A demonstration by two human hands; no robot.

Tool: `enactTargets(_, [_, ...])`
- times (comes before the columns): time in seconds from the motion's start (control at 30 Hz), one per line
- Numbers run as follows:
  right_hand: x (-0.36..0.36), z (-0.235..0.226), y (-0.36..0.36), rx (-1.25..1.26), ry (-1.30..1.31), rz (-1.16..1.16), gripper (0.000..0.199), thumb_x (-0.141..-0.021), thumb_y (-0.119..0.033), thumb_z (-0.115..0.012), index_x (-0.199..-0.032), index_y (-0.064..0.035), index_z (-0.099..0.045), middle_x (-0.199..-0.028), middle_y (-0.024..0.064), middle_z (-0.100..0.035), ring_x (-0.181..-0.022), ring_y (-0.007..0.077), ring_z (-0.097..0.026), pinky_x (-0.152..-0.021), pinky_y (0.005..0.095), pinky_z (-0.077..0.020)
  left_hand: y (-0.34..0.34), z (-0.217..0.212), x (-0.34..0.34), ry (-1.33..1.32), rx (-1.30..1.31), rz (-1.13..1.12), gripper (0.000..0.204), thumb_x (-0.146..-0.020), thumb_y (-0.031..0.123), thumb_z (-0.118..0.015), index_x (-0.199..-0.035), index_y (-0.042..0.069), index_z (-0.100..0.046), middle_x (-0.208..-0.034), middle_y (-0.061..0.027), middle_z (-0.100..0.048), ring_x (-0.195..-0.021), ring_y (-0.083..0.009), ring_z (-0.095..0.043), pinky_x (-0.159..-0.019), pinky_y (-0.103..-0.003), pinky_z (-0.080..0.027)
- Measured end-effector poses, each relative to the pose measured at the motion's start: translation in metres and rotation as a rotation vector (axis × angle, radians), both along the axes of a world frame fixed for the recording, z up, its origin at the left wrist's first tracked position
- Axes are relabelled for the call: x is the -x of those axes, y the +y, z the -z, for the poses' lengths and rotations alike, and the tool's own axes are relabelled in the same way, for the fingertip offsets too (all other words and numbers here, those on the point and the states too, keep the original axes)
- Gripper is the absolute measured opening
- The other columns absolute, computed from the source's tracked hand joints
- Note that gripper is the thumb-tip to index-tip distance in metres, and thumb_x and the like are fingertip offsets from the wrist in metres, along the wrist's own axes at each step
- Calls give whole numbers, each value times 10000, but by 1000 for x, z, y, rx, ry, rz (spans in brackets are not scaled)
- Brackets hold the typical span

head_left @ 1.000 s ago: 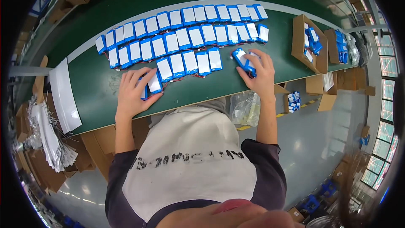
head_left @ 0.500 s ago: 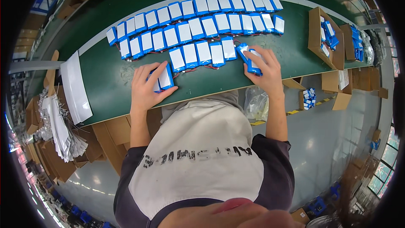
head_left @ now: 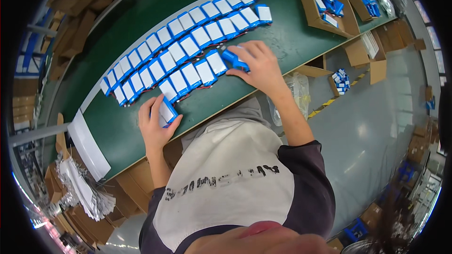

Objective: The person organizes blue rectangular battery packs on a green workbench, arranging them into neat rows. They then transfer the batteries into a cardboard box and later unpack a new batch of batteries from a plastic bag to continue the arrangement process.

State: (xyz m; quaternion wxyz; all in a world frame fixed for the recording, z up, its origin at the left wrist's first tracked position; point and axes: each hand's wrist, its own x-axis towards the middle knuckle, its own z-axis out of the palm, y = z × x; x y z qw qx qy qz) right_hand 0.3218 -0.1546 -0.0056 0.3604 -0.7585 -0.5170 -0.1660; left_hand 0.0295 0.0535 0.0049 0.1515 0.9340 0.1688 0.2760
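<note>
My left hand [head_left: 157, 122] is closed around a blue-wrapped battery pack [head_left: 167, 112] with a white face, low over the table in front of the near row's left end. Another pack may lie beneath it; fingers hide part. My right hand [head_left: 262, 66] grips blue battery packs [head_left: 230, 57], seemingly two, slightly blurred, beside the right end of the near row. That near row [head_left: 192, 76] holds several packs side by side, white faces up. Behind it run a longer middle row [head_left: 176, 51] and a far row [head_left: 175, 27]. Thin red wires show along the rows' near edges.
A cardboard box [head_left: 325, 21] of loose packs stands at the green table's [head_left: 127, 143] right end, beside another box [head_left: 356, 2] of blue packs. A white sheet [head_left: 89, 146] lies at the left end. Below right, a floor box [head_left: 333, 86] holds more packs near a clear plastic bag [head_left: 288, 101].
The whole view has turned, so the table now slants up to the right. Both hands still hold their packs. The right hand's packs are slightly nearer the near row's end.
</note>
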Motion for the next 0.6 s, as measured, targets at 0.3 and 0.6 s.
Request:
enactTargets(0.3, [-2,11,-8,125,-92,-104,635,-716,-260,-912,-1308,-229,-682,-1054,37,-682,-1094,284,-604,-943,458,-528,-10,-17,-3,176,-167,41,743,-703,293,-916,-1394,135,-691,-1290,-86,-670,-1124,-337,-593,-968,-470,-483])
enactTargets(0.6, [-11,5,-5,-7,143,-89,580,-711,-55,-826,-1259,-177,-682,-1045,99,-681,-1079,341,-614,-914,451,-548,-8,-4,3,64,-82,19,701,-646,222,-948,-1312,137,-746,-1224,-97,-680,-1106,-338,-610,-949,-471,-523])
